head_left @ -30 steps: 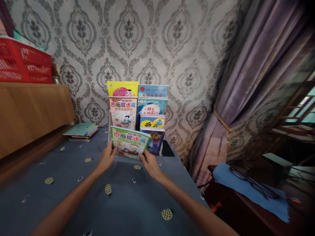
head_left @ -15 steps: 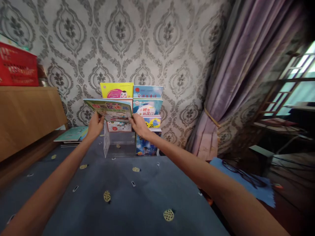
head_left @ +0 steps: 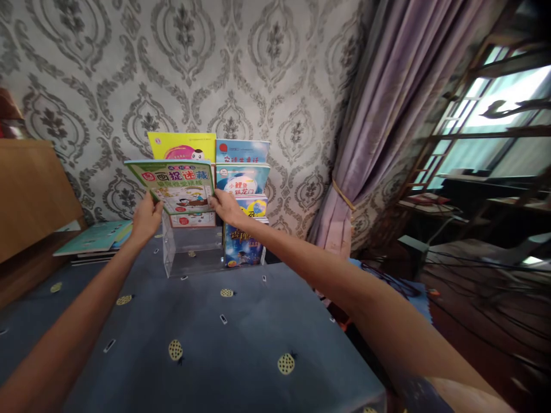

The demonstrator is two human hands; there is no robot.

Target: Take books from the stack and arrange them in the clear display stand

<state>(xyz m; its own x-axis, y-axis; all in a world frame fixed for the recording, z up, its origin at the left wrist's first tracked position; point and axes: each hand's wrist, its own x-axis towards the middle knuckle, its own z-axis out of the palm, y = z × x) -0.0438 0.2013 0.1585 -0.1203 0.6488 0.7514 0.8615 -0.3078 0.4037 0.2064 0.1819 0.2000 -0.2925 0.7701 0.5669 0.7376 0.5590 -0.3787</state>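
Observation:
A green-bordered picture book (head_left: 178, 186) is held up in front of a clear tiered book rack (head_left: 193, 261), its cover facing me. My left hand (head_left: 147, 217) grips its lower left edge, and my right hand (head_left: 227, 206) pinches its right edge. Behind it, a yellow book (head_left: 183, 143) stands on the top tier, and part of another book (head_left: 193, 219) shows below. In the rack's right column stand a blue book (head_left: 243, 149), a teal book (head_left: 245, 178), a yellow-and-blue book (head_left: 253, 206) and a dark blue book (head_left: 244, 246).
On the left, a stack of books (head_left: 94, 238) lies beside a wooden cabinet (head_left: 34, 195). A dark blue patterned cloth (head_left: 206, 355) covers the table. At right hang a purple curtain (head_left: 357, 132) and, lower down, a blue cloth (head_left: 415, 295) with loose cables beyond.
The view has turned to the right. The picture book has tilted more upright, so more of its cover faces me. Both hands have kept hold of it.

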